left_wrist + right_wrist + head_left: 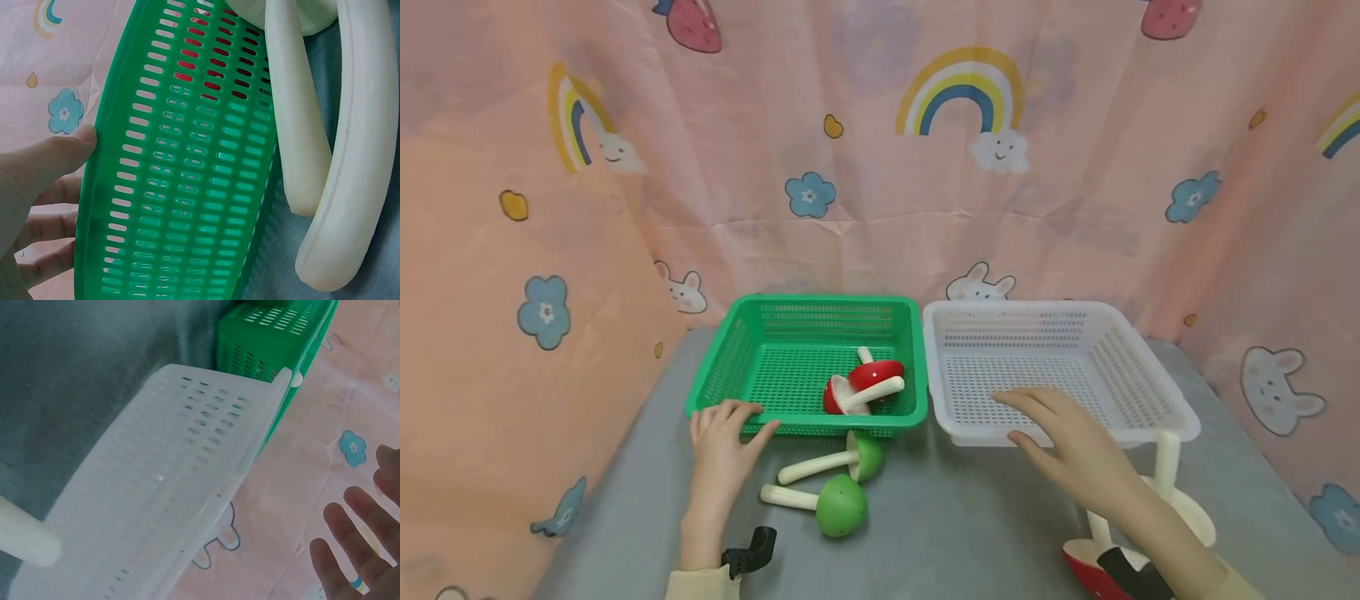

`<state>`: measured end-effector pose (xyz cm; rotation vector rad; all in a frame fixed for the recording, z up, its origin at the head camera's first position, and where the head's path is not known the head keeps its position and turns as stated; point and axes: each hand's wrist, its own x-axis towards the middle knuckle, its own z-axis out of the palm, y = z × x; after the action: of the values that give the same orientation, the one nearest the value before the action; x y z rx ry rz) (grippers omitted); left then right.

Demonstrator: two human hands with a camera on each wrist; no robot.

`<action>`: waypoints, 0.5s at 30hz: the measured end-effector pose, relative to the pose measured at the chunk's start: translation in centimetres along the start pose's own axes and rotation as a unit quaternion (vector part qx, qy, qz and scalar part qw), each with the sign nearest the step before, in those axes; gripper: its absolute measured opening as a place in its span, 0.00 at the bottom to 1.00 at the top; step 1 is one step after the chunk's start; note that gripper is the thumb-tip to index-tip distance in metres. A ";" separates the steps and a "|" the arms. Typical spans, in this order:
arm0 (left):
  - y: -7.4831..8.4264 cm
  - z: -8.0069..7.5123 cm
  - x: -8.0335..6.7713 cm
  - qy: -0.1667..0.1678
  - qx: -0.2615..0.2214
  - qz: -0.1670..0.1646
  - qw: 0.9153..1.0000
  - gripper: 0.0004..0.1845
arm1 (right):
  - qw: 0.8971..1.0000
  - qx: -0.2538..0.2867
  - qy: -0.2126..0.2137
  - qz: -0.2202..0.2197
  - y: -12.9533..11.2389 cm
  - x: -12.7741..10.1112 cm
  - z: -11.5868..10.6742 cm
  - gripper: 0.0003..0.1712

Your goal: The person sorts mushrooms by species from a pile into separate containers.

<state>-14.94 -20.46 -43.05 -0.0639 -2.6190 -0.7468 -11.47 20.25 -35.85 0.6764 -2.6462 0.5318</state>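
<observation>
My left hand (721, 446) is at the front left corner of the green basket (842, 421), its fingers loosely extended over the rim and the thumb (78, 142) touching the rim edge. Inside that basket lie two red toy mushrooms (871, 393). Two green toy mushrooms, one nearer (841, 505) and one against the basket front (867, 457), lie on the table with stems to the left. My right hand (1075, 446) hovers above the front of the white basket (955, 429), fingers spread and holding nothing.
Beneath my right forearm, partly hidden, are a red toy mushroom (1086, 571) and another pale-stemmed one (1167, 467), its cap colour unclear. The baskets stand side by side on a grey table (940, 533). A patterned pink curtain (880, 192) hangs behind and at both sides.
</observation>
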 end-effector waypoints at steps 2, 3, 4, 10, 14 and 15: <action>-0.1 -0.1 0.0 0.003 0.000 0.003 1.000 0.17 | 1.000 0.005 -0.003 0.017 0.1 -1.0 -0.2 0.29; -0.1 -0.1 0.0 0.005 -0.001 0.004 1.000 0.17 | 1.000 0.004 -0.001 0.025 0.2 -1.5 -0.2 0.29; -0.1 -0.1 0.0 0.005 -0.001 0.005 1.000 0.17 | 1.000 0.004 0.002 0.031 0.3 -1.9 -0.3 0.29; 0.0 -0.1 0.0 0.007 -0.001 0.005 1.000 0.17 | 0.997 -0.015 0.006 0.073 0.8 -4.4 -0.5 0.29; 0.0 -0.1 0.0 0.007 0.001 0.005 1.000 0.17 | 0.993 -0.019 -0.007 0.113 1.5 -5.8 -0.4 0.28; 0.1 -0.1 -0.1 0.007 0.001 0.005 1.000 0.17 | 0.993 -0.017 -0.009 0.120 1.7 -6.2 -0.3 0.28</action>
<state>-14.84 -20.46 -42.98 -0.0717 -2.6041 -0.7385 -7.17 24.16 -38.71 0.3545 -2.7648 0.5461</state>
